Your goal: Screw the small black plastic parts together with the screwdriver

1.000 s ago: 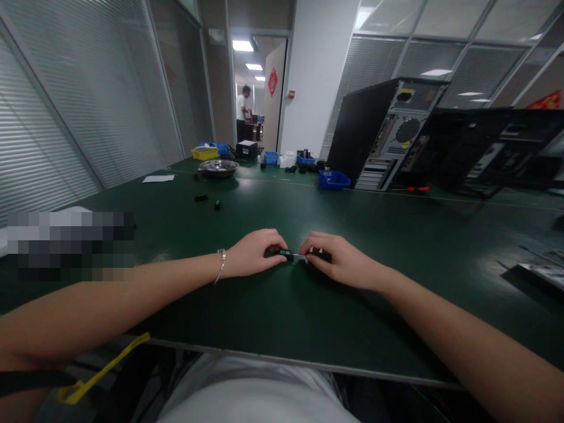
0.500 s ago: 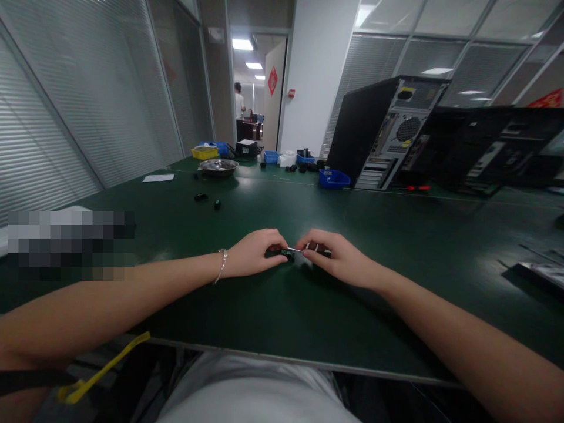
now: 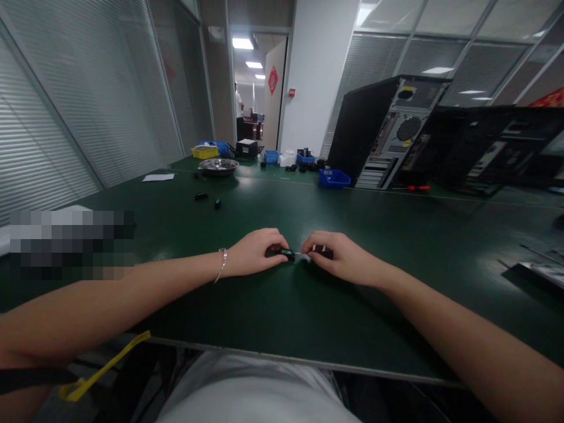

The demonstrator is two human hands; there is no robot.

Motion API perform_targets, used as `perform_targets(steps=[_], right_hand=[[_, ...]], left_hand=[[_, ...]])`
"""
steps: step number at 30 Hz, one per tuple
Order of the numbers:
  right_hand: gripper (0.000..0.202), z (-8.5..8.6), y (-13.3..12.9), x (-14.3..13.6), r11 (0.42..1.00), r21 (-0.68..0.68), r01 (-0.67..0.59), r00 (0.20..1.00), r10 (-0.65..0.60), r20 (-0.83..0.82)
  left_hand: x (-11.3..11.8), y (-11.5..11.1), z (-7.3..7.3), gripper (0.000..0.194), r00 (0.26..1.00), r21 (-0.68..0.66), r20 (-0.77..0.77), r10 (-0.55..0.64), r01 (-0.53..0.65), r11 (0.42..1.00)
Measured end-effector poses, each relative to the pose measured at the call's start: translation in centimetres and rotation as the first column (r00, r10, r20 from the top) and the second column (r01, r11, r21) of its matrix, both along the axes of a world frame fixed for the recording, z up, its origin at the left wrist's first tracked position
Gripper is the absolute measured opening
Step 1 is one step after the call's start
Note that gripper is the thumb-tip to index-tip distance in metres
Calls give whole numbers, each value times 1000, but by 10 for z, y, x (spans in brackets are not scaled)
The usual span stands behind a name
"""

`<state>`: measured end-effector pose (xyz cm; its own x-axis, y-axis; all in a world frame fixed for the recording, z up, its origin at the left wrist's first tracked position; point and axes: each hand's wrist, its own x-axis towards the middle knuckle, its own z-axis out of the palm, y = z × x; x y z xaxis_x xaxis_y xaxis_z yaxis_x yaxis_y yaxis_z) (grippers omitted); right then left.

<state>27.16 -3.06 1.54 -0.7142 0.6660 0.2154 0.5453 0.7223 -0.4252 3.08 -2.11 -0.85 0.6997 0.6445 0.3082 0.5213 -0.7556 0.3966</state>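
Note:
Near the middle of the green table, my left hand (image 3: pixel 258 251) has its thumb and fingers closed on a small black part with a green circuit board (image 3: pixel 288 254). My right hand (image 3: pixel 341 258) grips a small screwdriver (image 3: pixel 301 254) with a dark handle and a thin metal shaft. The shaft points left at the black part's right end; whether its tip touches is too small to tell. Two more small black pieces, one longer (image 3: pixel 201 197) and one with a green face (image 3: pixel 217 204), lie beyond my left hand.
At the back of the table (image 3: pixel 264 317) stand a metal bowl (image 3: pixel 218 167), a yellow bin (image 3: pixel 205 153) and a blue bin (image 3: pixel 333 178). A black computer tower (image 3: pixel 365 126) rises at the back right. Metal parts (image 3: pixel 540 273) lie at the right edge.
The screwdriver has moved slightly right and lower, from across the top of the black part to in line with its right end. My left hand stays nearly still.

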Motion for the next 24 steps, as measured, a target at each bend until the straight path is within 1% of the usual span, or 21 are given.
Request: perform_targets(steps=[8,13,17,20,24], right_hand=[[17,-2,-1,-2,1000,-4,-5,1000,5,-5],[14,-2,-2,-5,1000,-23,19,996,-21,-87],[14,4,-7,-9,1000,8,-8,985,10,-172],[15,8,-9,-9,999,45,-3,976,13,-215],[15,7,-8,-7,998,65,9,982,4,-190]], left_hand=[[0,0,-1,17,1000,4,5,-6,6,1000],[0,0,0,18,1000,1,-4,-8,8,1000],[1,0,1,17,1000,6,-14,1,0,1000],[1,-1,1,18,1000,0,-4,-1,1,1000],[1,0,-2,27,1000,-27,26,17,-16,1000]])
